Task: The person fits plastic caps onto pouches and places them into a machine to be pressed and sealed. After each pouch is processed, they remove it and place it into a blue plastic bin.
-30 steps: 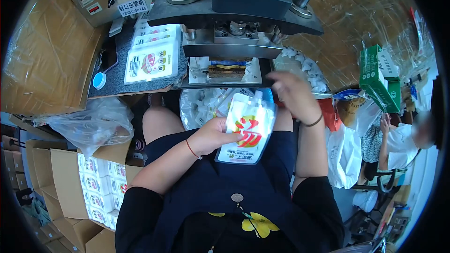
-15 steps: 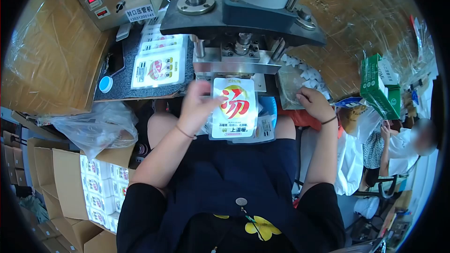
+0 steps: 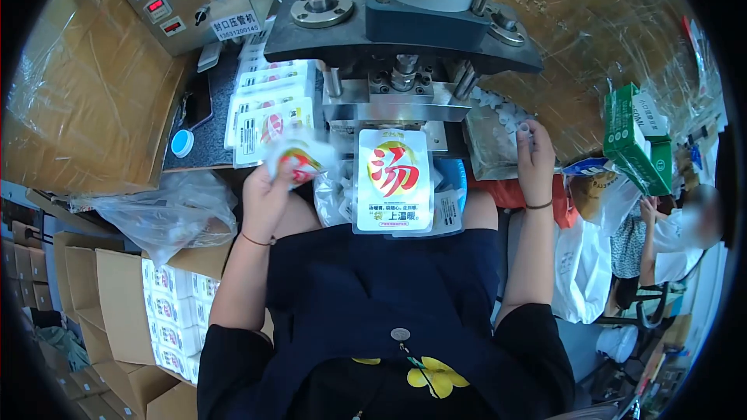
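Note:
A white pouch [image 3: 302, 157] with red and green print, blurred by motion, is gripped at its lower edge by my left hand [image 3: 267, 194]. Beside it on the dark worktop lies a row of overlapping pouches [image 3: 268, 120]. My right hand [image 3: 535, 157] is raised over the right side of a clear tray [image 3: 492, 148], pinching a small white piece [image 3: 524, 127] at its fingertips. Between my hands, a white pouch with a large red character [image 3: 393, 179] lies below the press's metal bar [image 3: 397, 112], over other pouches. Neither hand touches it.
A control box [image 3: 187, 0] stands at upper left, near a blue-white cap [image 3: 181, 143] and a phone. Plastic bag [image 3: 167, 214] and open carton [image 3: 124, 303] are at lower left. A green box [image 3: 634, 140] is at right; another person [image 3: 673, 241] sits beyond.
My left hand has moved left, away from the central pouch, and now has a pouch in it. My right hand has risen from the tray's edge with a small white piece.

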